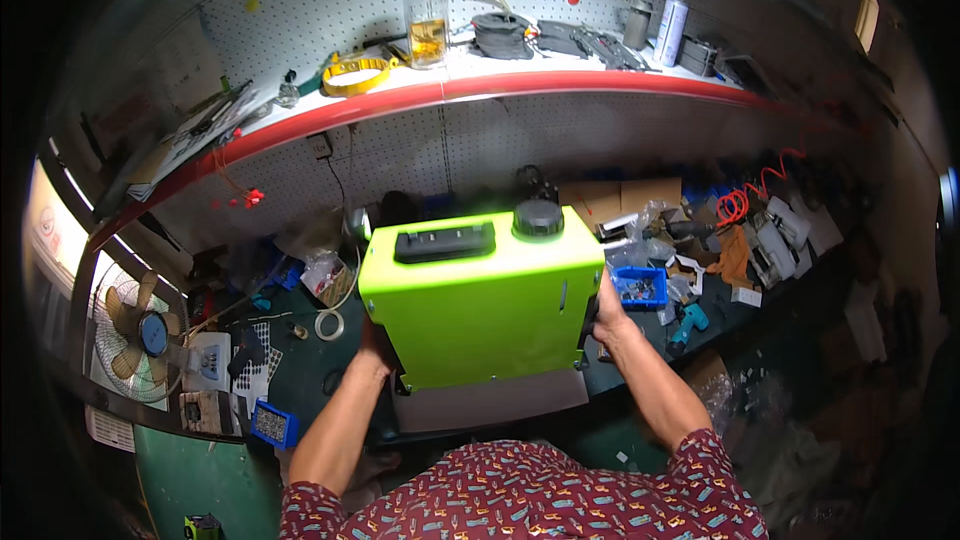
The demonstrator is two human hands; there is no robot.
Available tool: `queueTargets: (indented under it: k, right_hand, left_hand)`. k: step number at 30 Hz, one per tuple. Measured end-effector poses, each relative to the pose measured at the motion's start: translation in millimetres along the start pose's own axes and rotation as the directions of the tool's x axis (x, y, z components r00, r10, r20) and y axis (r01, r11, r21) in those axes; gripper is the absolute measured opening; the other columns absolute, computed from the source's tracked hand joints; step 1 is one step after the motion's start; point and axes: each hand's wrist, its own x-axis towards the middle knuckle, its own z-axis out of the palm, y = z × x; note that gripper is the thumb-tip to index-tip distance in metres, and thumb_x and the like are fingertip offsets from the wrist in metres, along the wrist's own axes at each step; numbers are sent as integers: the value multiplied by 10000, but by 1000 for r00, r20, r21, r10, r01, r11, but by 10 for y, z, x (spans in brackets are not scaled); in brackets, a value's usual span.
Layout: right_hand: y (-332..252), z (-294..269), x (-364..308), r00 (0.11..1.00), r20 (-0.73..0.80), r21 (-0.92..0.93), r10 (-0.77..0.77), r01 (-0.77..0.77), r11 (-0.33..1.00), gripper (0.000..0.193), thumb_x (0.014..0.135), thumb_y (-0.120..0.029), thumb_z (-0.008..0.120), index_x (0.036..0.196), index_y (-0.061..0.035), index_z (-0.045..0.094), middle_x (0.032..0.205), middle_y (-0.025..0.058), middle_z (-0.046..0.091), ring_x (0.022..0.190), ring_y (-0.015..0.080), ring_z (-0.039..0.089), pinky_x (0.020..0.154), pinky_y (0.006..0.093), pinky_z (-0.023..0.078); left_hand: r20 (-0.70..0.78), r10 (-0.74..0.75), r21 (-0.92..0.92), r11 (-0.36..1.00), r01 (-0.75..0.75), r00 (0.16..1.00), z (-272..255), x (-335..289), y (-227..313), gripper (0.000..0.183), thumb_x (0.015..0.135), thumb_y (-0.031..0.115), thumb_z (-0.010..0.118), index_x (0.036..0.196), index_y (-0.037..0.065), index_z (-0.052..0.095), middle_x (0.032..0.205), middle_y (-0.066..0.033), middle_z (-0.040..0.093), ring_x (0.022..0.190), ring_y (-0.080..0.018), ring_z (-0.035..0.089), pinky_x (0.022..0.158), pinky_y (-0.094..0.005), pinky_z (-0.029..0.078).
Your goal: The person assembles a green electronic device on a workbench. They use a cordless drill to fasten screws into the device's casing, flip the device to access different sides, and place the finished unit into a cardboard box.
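Note:
A lime-green boxy machine case (480, 315) is held up in front of me over the bench's near edge. On its top are a round black screw cap (539, 219) and a long black recessed panel (444, 243). My left hand (374, 348) grips the case's left side low down, and most of its fingers are hidden behind it. Against the right side, by a black end piece, my right hand (608, 312) presses and grips, its fingers partly hidden. Beneath the case a flat brownish sheet (490, 407) lies along the bench edge.
A red-edged shelf (460, 87) crosses above the bench, bearing a gold-capped glass bottle (426, 15) and a spray can (671, 30). Right of the case are a blue parts bin (640, 287) and a teal power drill (688, 327). At left stand a fan (145, 332) and a blue screw tray (273, 424).

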Motion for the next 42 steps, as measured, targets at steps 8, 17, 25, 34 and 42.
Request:
queueTargets:
  k: [8, 17, 25, 34, 42]
  right_hand:
    - [1406, -736, -165, 928, -290, 58, 232, -225, 973, 485, 1087, -426, 507, 1445, -105, 574, 1298, 49, 663, 1156, 178, 636, 972, 340, 526]
    - [1567, -965, 203, 923, -221, 81, 314, -303, 949, 477, 1093, -408, 502, 1380, -40, 601, 1209, 64, 702, 1046, 179, 692, 882, 324, 587]
    - [1797, -1159, 250, 929, -227, -58, 293, -313, 948, 460, 1072, -188, 509, 1497, -14, 531, 1263, 131, 683, 1045, 198, 706, 894, 345, 609]
    - [1343, -1300, 69, 820, -469, -672, -327, -91, 735, 306, 1060, -224, 593, 1176, 23, 730, 1094, 81, 750, 964, 150, 682, 838, 268, 525]
    - [551, 784, -425, 947, 202, -895, -249, 282, 345, 129, 878, -26, 760, 996, 8, 719, 1002, 118, 731, 911, 217, 684, 860, 319, 530]
  left_hand:
    - [-359, -7, 211, 974, 89, 933, -1317, -254, -1082, 564, 1080, 493, 436, 1344, 22, 599, 1198, -120, 685, 1069, -245, 669, 927, -359, 559]
    - [-333, -129, -132, 987, 89, 934, -1608, -61, -1335, 621, 1066, 553, 417, 1266, 8, 641, 1067, -112, 703, 949, -229, 674, 855, -331, 553]
    - [-16, -178, -519, 842, 144, 984, -1486, 47, -1435, 685, 1054, 605, 401, 1196, -4, 678, 951, -104, 720, 843, -215, 679, 791, -305, 548]
    - [-506, 136, 123, 989, -85, 852, -1657, -184, -1427, 743, 1077, 596, 301, 1490, 11, 501, 1463, -156, 595, 1235, -241, 575, 1104, -391, 425]
    - [-595, -143, 74, 970, 231, 791, -1700, -1236, -1712, 578, 1067, 536, 440, 1473, 139, 549, 1380, -144, 623, 1281, -239, 568, 1068, -423, 446]
